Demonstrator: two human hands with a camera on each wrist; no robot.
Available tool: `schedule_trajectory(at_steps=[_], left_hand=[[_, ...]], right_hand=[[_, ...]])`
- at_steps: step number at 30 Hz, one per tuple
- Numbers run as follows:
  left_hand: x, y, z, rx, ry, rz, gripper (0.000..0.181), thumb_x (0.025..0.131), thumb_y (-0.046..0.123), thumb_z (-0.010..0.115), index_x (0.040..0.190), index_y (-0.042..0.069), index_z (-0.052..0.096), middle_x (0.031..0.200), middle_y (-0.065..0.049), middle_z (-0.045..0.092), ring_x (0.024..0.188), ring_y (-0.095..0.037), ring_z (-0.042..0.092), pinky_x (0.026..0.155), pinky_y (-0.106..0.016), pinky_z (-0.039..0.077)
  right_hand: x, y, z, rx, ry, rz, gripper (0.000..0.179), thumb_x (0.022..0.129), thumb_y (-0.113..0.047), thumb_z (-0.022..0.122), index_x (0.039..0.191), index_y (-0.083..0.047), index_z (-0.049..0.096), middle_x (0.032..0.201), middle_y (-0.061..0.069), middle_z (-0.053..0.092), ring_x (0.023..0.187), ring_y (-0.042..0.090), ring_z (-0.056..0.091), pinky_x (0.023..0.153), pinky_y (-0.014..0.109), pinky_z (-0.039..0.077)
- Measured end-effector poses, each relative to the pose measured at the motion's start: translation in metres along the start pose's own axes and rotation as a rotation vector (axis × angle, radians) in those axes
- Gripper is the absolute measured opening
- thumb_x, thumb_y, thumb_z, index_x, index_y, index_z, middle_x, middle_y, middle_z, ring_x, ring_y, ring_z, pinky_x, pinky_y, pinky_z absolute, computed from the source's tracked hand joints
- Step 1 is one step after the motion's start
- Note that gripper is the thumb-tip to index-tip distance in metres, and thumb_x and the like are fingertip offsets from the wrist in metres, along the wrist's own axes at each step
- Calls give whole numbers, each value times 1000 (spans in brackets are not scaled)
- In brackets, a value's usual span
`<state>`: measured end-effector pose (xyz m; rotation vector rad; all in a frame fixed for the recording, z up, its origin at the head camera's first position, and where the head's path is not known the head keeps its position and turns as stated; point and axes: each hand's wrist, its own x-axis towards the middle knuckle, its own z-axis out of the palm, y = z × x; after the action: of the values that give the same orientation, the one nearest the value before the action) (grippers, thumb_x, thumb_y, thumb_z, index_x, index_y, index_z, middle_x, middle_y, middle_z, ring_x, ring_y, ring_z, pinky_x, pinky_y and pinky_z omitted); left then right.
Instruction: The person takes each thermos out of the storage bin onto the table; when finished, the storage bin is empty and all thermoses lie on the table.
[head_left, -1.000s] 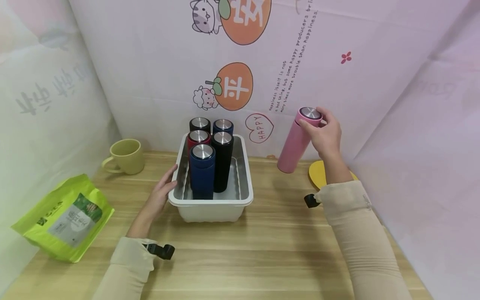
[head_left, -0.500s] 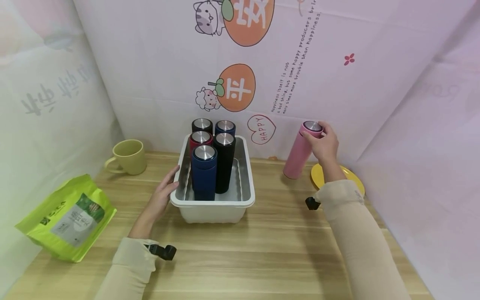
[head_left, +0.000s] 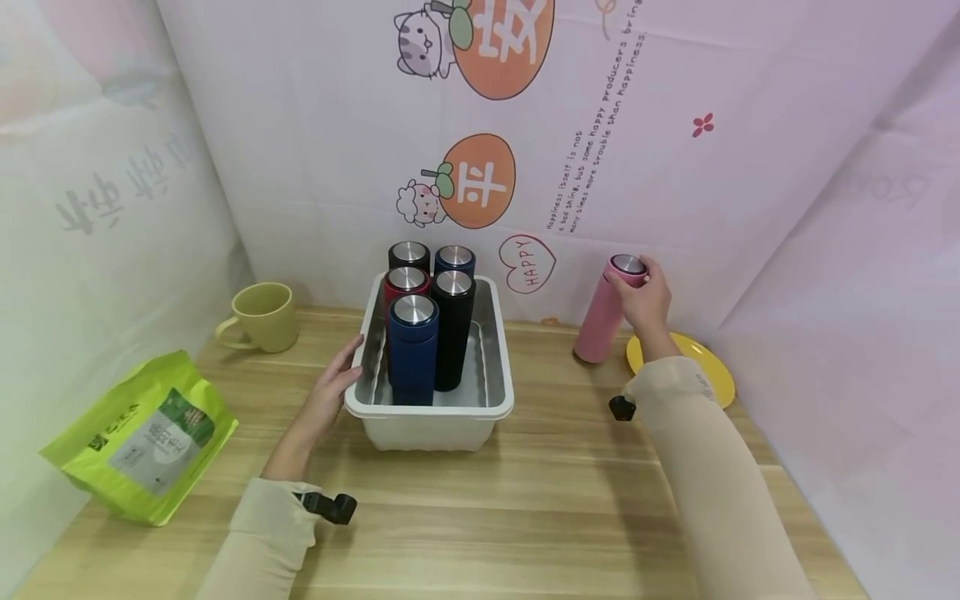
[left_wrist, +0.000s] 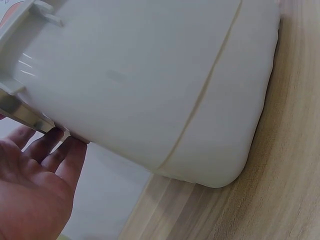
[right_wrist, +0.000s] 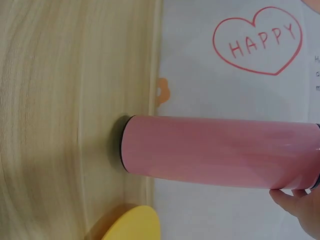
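Note:
A pink thermos [head_left: 602, 317] with a steel-topped lid stands nearly upright on the right, its base right at the tabletop. My right hand [head_left: 648, 300] grips it around the top, just below the lid. In the right wrist view the pink thermos [right_wrist: 220, 151] spans the frame, with fingertips [right_wrist: 285, 200] at its lid end. A white plastic basin [head_left: 427, 433] holds several thermoses: dark blue [head_left: 414, 358], black [head_left: 454, 342], red [head_left: 406, 283] and others behind. My left hand [head_left: 330, 396] rests against the basin's left side; the left wrist view has its fingertips [left_wrist: 75, 155] touching the wall.
A yellow plate [head_left: 716, 375] lies behind my right wrist. An olive mug [head_left: 266, 321] stands at the back left, and a green pouch [head_left: 153, 442] leans nearer on that side. Printed cloth walls [head_left: 337, 167] enclose the wooden table [head_left: 487, 517].
My right hand has brought the pink thermos down and slightly right, its base now at the tabletop. My left hand stays at the basin. The head view has shifted slightly.

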<state>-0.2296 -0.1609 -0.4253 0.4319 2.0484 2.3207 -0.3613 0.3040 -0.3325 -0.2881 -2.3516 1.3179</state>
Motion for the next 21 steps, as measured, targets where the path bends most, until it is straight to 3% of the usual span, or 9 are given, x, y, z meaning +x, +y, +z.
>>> schedule_trajectory(at_steps=[21], left_hand=[[0,-4,-2,-10,-2,4,56,102,5,35,153,-5,14,160,-22,1,144,-34,3,113,-51,8]], right_hand=[[11,12,3,-31,38,13,76,92,-33,68,152,-6,30,149,17,39,130,30,41,106,38,37]])
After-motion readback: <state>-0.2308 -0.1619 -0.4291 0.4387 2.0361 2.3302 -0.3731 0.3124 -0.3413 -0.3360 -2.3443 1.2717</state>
